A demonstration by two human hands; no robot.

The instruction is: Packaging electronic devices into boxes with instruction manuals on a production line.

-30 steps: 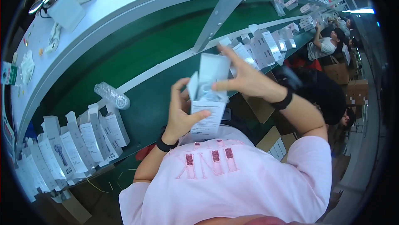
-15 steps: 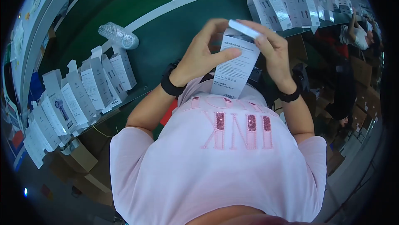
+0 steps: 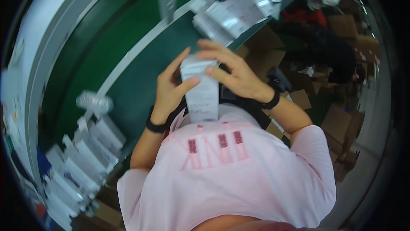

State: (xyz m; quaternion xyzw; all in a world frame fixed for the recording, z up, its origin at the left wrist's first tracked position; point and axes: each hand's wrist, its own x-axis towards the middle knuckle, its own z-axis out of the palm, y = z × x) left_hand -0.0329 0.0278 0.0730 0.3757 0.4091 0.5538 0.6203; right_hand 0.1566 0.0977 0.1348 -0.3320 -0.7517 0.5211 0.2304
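A tall white carton (image 3: 203, 96) with printed text on its front stands upright against my body, its top now folded down. My left hand (image 3: 171, 88) grips the carton's left side, thumb across the front and fingers toward the back. My right hand (image 3: 235, 71) is at the carton's upper right corner, with fingers stretched out and apart over the top and the thumb near the front edge. Motion blurs both hands somewhat, so whether the right fingertips touch the carton is hard to make out.
Rows of white cartons with raised flaps stand on the green bench at left (image 3: 81, 162) and far right (image 3: 232, 13). A clear plastic-wrapped bundle (image 3: 95, 102) lies by the bench's pale rail. Brown cardboard boxes (image 3: 337, 122) and a person in dark clothing (image 3: 324, 47) are at right.
The carton's lid flap, tilted up before, now lies down on its top. My right hand has spread its fingers off the lid. The view has turned, shifting the bench and carton rows.
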